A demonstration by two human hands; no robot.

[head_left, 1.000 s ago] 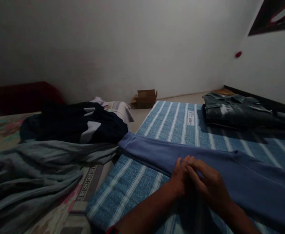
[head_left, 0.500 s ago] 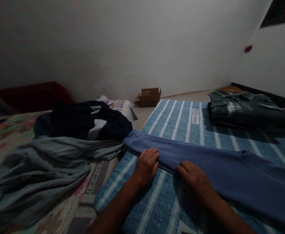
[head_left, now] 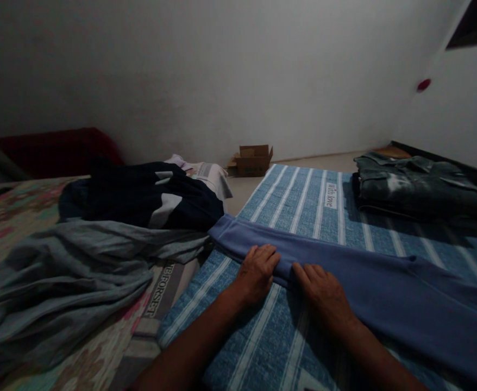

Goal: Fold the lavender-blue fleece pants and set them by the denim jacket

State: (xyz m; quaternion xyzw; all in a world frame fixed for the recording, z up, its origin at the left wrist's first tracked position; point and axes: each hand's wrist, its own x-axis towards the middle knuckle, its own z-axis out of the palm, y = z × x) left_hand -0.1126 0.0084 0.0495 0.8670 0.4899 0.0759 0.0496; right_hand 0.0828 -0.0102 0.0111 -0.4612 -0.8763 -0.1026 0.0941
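Observation:
A pair of blue-violet trousers (head_left: pixel 369 277) lies folded lengthwise across the striped bed, the narrow leg end at the left and the wider part running out of view at the right. My left hand (head_left: pixel 258 273) is on the near edge of the leg, its fingers curled over the fabric. Just to its right, my right hand (head_left: pixel 324 293) grips the same edge with bent fingers. Both thumbs are mostly hidden. A small stretch of cloth shows between the two hands.
Left of the striped bed (head_left: pixel 246 331), a grey garment (head_left: pixel 71 277) and a dark navy garment with white patches (head_left: pixel 120 195) lie rumpled on a floral-covered bed. Folded dark denim clothes (head_left: pixel 421 184) are stacked at the right. An opened cardboard box (head_left: pixel 253 162) stands by the wall.
My left hand has slid right along the trouser edge, and my right hand has shifted slightly left, so they are closer together. The view has moved a little.

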